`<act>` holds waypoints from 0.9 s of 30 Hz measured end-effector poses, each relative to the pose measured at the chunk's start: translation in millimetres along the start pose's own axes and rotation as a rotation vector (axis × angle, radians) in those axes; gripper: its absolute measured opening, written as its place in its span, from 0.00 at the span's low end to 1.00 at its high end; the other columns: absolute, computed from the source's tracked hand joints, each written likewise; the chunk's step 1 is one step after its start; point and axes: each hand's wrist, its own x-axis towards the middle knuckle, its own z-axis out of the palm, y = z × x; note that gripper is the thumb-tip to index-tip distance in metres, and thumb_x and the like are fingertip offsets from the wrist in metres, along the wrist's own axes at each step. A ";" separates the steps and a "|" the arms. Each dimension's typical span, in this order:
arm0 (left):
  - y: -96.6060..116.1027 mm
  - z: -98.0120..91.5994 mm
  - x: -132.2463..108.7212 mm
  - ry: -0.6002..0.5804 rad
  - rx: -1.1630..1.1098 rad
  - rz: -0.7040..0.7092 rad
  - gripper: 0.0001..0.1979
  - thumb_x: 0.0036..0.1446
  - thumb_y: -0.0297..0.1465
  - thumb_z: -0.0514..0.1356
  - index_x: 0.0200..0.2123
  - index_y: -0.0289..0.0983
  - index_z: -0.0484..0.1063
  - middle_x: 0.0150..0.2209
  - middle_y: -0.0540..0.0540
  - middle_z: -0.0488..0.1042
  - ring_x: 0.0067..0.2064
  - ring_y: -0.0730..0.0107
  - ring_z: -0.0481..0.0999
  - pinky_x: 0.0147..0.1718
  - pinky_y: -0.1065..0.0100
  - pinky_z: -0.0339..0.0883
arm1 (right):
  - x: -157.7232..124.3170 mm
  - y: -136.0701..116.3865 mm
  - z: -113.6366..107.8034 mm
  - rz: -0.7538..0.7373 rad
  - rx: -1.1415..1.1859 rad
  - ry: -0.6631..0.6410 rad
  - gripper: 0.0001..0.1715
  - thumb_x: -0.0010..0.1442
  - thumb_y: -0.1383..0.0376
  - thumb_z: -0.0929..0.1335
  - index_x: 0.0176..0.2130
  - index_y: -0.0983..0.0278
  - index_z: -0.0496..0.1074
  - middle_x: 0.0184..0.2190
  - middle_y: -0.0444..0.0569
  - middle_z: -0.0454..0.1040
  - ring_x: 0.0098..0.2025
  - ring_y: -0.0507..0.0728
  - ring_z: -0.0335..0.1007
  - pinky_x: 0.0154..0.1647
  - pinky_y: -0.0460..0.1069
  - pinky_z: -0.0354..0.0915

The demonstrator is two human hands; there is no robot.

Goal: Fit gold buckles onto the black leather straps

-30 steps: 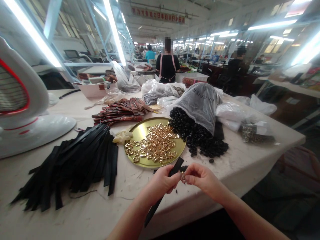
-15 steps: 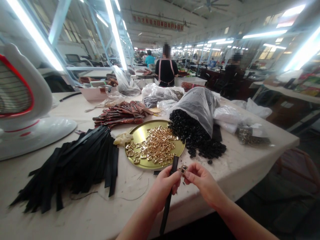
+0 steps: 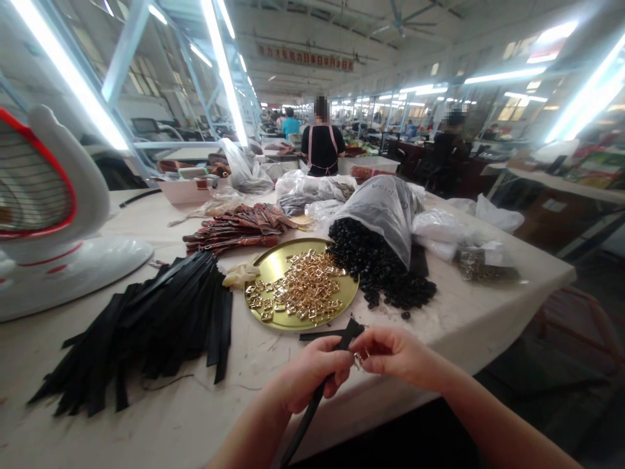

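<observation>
My left hand (image 3: 310, 371) is closed around a black strap (image 3: 312, 407) that runs from below the table edge up between my hands. My right hand (image 3: 395, 352) pinches a small gold buckle (image 3: 360, 356) against the strap's upper end (image 3: 352, 327). Just beyond my hands lies a round gold tray (image 3: 273, 264) heaped with several gold buckles (image 3: 303, 293). A fanned pile of black straps (image 3: 151, 322) lies to the left of it on the white table (image 3: 195, 410).
A heap of black rings (image 3: 378, 270) spills from a grey plastic bag (image 3: 385, 212) right of the tray. Reddish-brown straps (image 3: 239, 228) lie behind it. A white and red fan (image 3: 43, 215) stands at left. A person in a black top (image 3: 321, 143) stands beyond the table.
The strap has tilted from nearly upright to slanting down-left in my left hand, its top folded over. Both hands dropped slightly toward the table edge, still holding strap and buckle.
</observation>
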 end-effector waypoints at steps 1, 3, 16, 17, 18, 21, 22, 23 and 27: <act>-0.5 -0.4 1.1 -0.005 -0.002 -0.007 0.02 0.45 0.27 0.56 0.26 0.34 0.66 0.16 0.56 0.60 0.14 0.83 0.55 0.12 0.77 0.44 | 0.5 0.3 0.1 0.002 0.014 -0.001 0.14 0.49 0.66 0.70 0.39 0.64 0.71 0.25 0.41 0.67 0.27 0.48 0.61 0.27 0.44 0.58; -2.1 0.3 4.6 0.012 -0.031 0.016 0.05 0.48 0.30 0.57 0.27 0.34 0.65 0.16 0.56 0.60 0.15 0.83 0.55 0.13 0.77 0.45 | 3.4 3.1 0.3 -0.006 0.049 0.036 0.13 0.48 0.67 0.70 0.37 0.64 0.71 0.26 0.42 0.69 0.28 0.49 0.63 0.29 0.45 0.60; -27.8 13.8 39.3 0.347 0.209 0.170 0.12 0.57 0.39 0.47 0.32 0.38 0.62 0.18 0.56 0.61 0.15 0.80 0.56 0.15 0.75 0.48 | 33.4 34.0 4.4 0.041 0.916 0.443 0.16 0.44 0.66 0.74 0.35 0.63 0.72 0.26 0.40 0.70 0.25 0.44 0.65 0.31 0.41 0.64; -27.3 11.4 38.4 0.357 0.293 0.181 0.12 0.57 0.39 0.47 0.32 0.38 0.64 0.18 0.55 0.62 0.17 0.78 0.58 0.17 0.74 0.50 | 34.0 35.9 4.4 0.048 0.889 0.440 0.15 0.44 0.66 0.74 0.35 0.63 0.72 0.25 0.40 0.70 0.25 0.44 0.64 0.31 0.42 0.64; -26.2 8.8 37.2 0.371 0.390 0.205 0.11 0.58 0.38 0.47 0.32 0.39 0.65 0.19 0.54 0.63 0.19 0.77 0.60 0.19 0.74 0.53 | 34.4 37.6 4.6 0.055 0.837 0.437 0.15 0.44 0.65 0.74 0.35 0.63 0.72 0.26 0.41 0.71 0.24 0.45 0.64 0.30 0.42 0.64; -22.3 3.0 33.2 0.405 0.661 0.294 0.11 0.58 0.36 0.48 0.29 0.40 0.67 0.24 0.52 0.67 0.27 0.72 0.66 0.27 0.71 0.56 | 34.4 41.0 8.1 0.055 0.580 0.432 0.14 0.45 0.64 0.73 0.35 0.64 0.72 0.25 0.42 0.71 0.24 0.47 0.63 0.29 0.44 0.63; -21.3 2.5 32.3 0.412 0.699 0.308 0.10 0.58 0.35 0.49 0.29 0.40 0.67 0.25 0.51 0.69 0.29 0.71 0.66 0.29 0.70 0.56 | 34.2 41.2 10.2 0.042 0.495 0.425 0.14 0.46 0.63 0.73 0.35 0.64 0.72 0.25 0.42 0.71 0.25 0.48 0.63 0.29 0.45 0.63; -20.6 2.9 31.8 0.421 0.697 0.314 0.09 0.57 0.34 0.49 0.30 0.40 0.67 0.26 0.51 0.69 0.30 0.70 0.67 0.30 0.70 0.56 | 34.1 40.9 12.5 0.021 0.430 0.417 0.13 0.47 0.62 0.72 0.35 0.64 0.72 0.26 0.43 0.71 0.27 0.49 0.64 0.29 0.45 0.62; -18.3 9.5 31.6 0.400 0.416 0.255 0.04 0.54 0.29 0.51 0.34 0.39 0.62 0.27 0.52 0.69 0.26 0.73 0.65 0.27 0.71 0.58 | 34.0 38.2 21.6 -0.042 0.361 0.418 0.13 0.49 0.60 0.70 0.34 0.64 0.69 0.27 0.43 0.70 0.28 0.51 0.64 0.29 0.46 0.61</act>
